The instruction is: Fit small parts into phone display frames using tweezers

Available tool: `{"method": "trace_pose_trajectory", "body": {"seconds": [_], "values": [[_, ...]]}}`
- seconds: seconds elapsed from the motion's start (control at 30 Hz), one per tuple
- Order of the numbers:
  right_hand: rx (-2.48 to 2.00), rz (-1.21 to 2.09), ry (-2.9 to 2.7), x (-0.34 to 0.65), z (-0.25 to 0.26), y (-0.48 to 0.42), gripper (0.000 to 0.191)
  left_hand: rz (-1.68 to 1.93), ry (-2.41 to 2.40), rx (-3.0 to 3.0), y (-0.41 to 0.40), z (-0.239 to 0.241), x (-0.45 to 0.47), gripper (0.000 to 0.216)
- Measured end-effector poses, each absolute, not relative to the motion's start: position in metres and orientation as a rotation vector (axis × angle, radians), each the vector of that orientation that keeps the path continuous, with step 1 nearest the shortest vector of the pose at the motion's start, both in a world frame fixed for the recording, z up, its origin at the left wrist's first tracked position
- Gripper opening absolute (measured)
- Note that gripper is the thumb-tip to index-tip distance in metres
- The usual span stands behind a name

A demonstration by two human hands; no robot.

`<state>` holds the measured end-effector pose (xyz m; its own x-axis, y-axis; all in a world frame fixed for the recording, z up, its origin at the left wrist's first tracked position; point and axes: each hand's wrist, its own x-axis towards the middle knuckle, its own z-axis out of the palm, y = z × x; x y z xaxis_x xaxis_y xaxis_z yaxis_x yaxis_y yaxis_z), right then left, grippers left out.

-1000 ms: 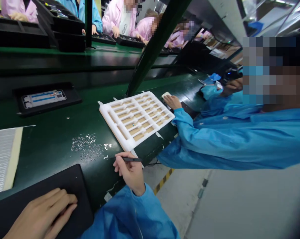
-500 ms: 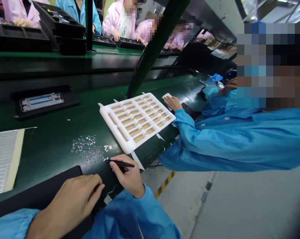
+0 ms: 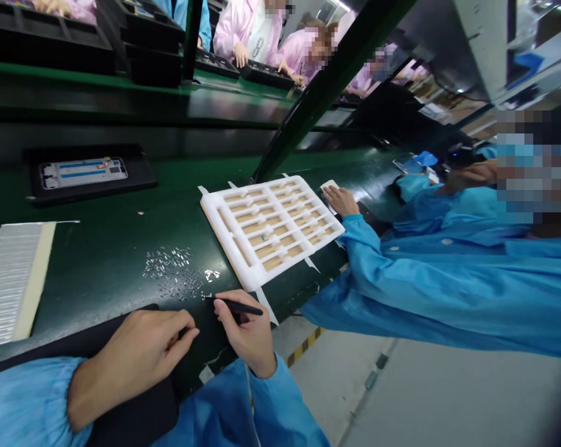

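My right hand (image 3: 247, 335) grips slim black tweezers (image 3: 243, 308), pen-fashion. Their tip is down at the near right edge of a scatter of tiny shiny metal pieces (image 3: 173, 273) on the green bench. To the left, my left hand (image 3: 145, 347) hangs over a flat black object (image 3: 141, 410), its fingers curled and the thumb close to the index fingertip. Whatever may be between those fingertips is hidden. Just beyond the tweezers lies a white foam tray (image 3: 257, 280) with brown-bottomed slots, and one slot holds a small greenish bit.
At the back left, a black holder (image 3: 143, 180) carries a phone-shaped frame (image 3: 82, 172). A sheet of silvery strips (image 3: 10, 267) lies at the left. A co-worker's hand (image 3: 341, 200) is beside the tray's far right corner. A green post (image 3: 318, 93) slants behind it.
The view has turned slightly, so the bench and tray appear farther right. Both hands keep nearly the same pose, and the tweezers' tip stays by the metal pieces.
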<state>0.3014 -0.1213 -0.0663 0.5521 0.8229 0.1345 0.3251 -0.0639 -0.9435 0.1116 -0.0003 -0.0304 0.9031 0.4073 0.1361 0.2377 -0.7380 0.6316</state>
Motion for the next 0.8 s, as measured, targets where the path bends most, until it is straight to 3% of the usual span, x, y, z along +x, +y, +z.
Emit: {"method": "trace_pose_trajectory", "body": {"seconds": [0.37, 0.53, 0.8], "values": [[-1.644, 0.546, -0.992, 0.302, -0.067, -0.121, 0.014, 0.319, 0.434, 2.445, 0.001, -0.029, 0.111, 0.023], [-1.610, 0.503, -1.055, 0.301, -0.063, -0.122, 0.011, 0.432, 0.414, 2.631, 0.000, -0.035, 0.110, 0.033], [-1.583, 0.519, -1.078, 0.304, -0.061, -0.122, 0.011, 0.572, 0.412, 2.993, -0.001, -0.038, 0.110, 0.030]]}}
